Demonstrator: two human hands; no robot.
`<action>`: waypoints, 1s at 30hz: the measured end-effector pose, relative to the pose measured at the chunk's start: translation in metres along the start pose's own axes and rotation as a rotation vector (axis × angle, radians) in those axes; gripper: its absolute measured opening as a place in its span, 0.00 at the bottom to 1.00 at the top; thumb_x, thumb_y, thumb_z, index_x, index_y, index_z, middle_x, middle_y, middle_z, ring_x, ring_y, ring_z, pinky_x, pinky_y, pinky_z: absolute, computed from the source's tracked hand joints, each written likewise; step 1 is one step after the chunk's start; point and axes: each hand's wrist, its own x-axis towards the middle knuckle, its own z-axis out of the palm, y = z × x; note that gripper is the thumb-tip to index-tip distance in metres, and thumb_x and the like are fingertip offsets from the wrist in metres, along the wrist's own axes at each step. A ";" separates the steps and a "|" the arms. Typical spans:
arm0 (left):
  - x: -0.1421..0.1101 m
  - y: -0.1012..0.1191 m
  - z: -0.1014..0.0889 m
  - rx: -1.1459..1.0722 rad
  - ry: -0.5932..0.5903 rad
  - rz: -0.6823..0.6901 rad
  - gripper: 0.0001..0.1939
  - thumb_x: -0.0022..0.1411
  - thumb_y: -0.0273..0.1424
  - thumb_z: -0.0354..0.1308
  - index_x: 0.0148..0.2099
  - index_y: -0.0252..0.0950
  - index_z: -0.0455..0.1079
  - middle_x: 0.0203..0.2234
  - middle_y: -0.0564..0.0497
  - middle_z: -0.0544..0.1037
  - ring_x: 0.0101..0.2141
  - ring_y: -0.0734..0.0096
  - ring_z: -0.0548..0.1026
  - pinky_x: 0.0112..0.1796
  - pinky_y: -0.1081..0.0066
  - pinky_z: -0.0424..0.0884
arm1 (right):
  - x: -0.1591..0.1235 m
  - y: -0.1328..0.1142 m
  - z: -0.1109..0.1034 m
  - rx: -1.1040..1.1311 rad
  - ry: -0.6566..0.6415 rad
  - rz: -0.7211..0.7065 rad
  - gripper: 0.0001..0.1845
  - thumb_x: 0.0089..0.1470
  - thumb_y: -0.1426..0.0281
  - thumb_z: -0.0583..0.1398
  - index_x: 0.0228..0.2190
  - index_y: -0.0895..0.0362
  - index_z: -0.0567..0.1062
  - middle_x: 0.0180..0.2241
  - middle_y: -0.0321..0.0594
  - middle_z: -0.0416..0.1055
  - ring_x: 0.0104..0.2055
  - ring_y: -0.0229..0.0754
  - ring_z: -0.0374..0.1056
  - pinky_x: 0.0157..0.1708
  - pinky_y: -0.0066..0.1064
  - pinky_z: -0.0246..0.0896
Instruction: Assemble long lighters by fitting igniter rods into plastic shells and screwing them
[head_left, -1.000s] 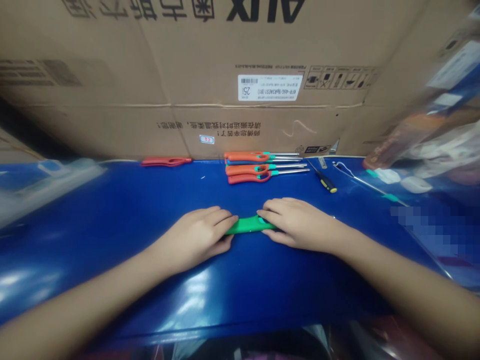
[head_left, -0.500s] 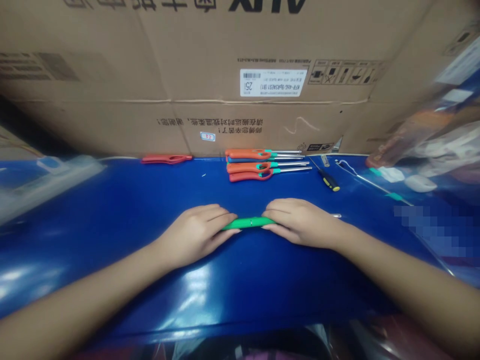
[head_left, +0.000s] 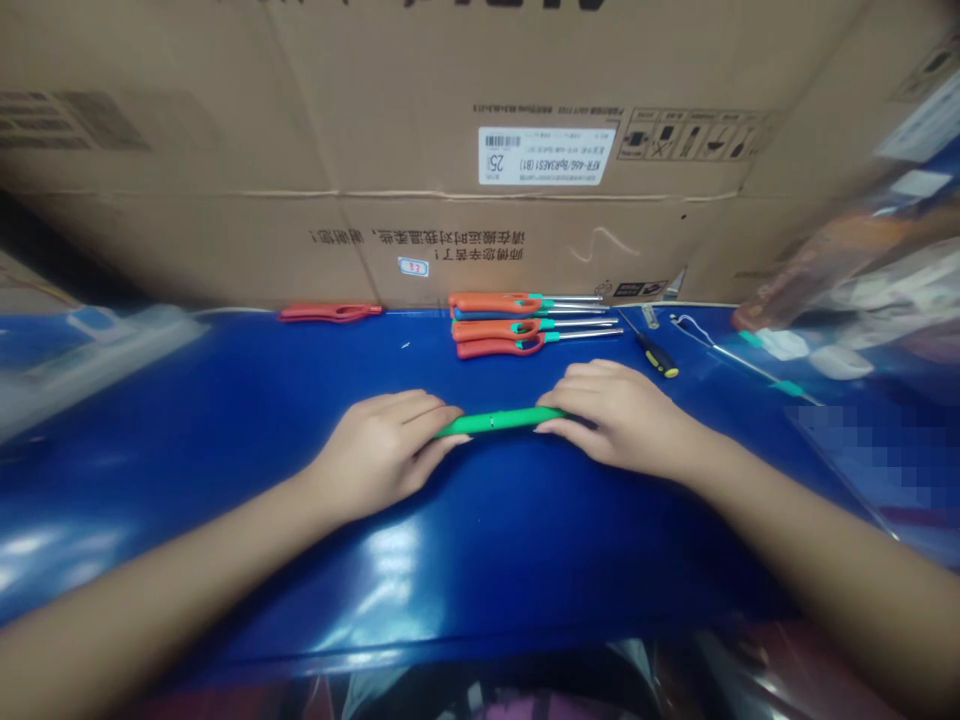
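Observation:
A green lighter (head_left: pixel 499 421) is held level between my two hands above the blue table, its handle slightly higher at the right. My left hand (head_left: pixel 390 440) is closed on its left end, with thumb below and fingers above. My right hand (head_left: pixel 615 415) pinches the right part the same way. Both ends of the lighter are hidden by my fingers. Beyond my hands, several long-necked lighters with orange and red handles (head_left: pixel 491 328) lie stacked, metal barrels pointing right. A red lighter handle (head_left: pixel 330 313) lies to their left.
A black and yellow screwdriver (head_left: pixel 660 358) lies right of the stack. A large cardboard box (head_left: pixel 405 150) stands along the table's back edge. Plastic bags and bits (head_left: pixel 840 355) are at the right, and clear plastic (head_left: pixel 112 360) at the left. The blue table (head_left: pixel 525 560) is glossy.
Both hands have moved slightly up and away from me with the green lighter. They are a little farther apart, so more of the green handle shows. The metal tip past my right hand no longer shows.

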 end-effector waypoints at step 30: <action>0.002 0.029 -0.004 -0.503 -0.278 -0.085 0.15 0.73 0.34 0.53 0.58 0.40 0.71 0.45 0.49 0.81 0.40 0.69 0.80 0.42 0.72 0.74 | 0.002 -0.030 0.008 0.220 -0.187 -0.151 0.16 0.70 0.66 0.50 0.41 0.59 0.75 0.34 0.41 0.78 0.36 0.41 0.69 0.45 0.37 0.53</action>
